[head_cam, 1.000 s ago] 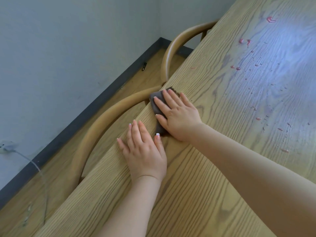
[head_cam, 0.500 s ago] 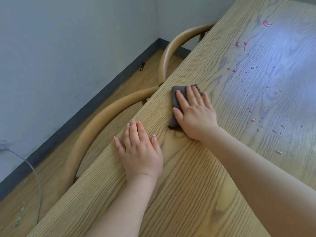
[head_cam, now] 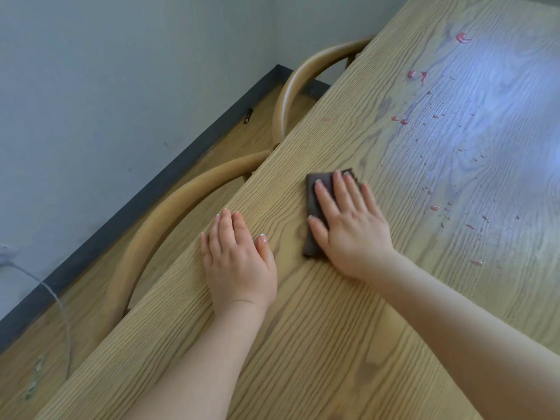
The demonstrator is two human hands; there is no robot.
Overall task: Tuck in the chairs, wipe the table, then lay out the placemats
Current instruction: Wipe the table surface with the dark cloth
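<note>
A wooden table fills most of the view. My right hand lies flat on a dark grey cloth and presses it onto the tabletop, a little in from the left edge. Flat beside it on the bare wood rests my left hand, fingers spread, holding nothing. Red drops and smears dot the tabletop to the right of the cloth. Two curved wooden chair backs sit tucked against the table's left edge. No placemats are in view.
A grey wall with a dark baseboard runs along the left, close behind the chairs. A cable trails from the wall over the wooden floor at lower left.
My right hand has slid the cloth from the table's left edge to the right, toward the red drops. My left hand has stayed flat in about the same place.
</note>
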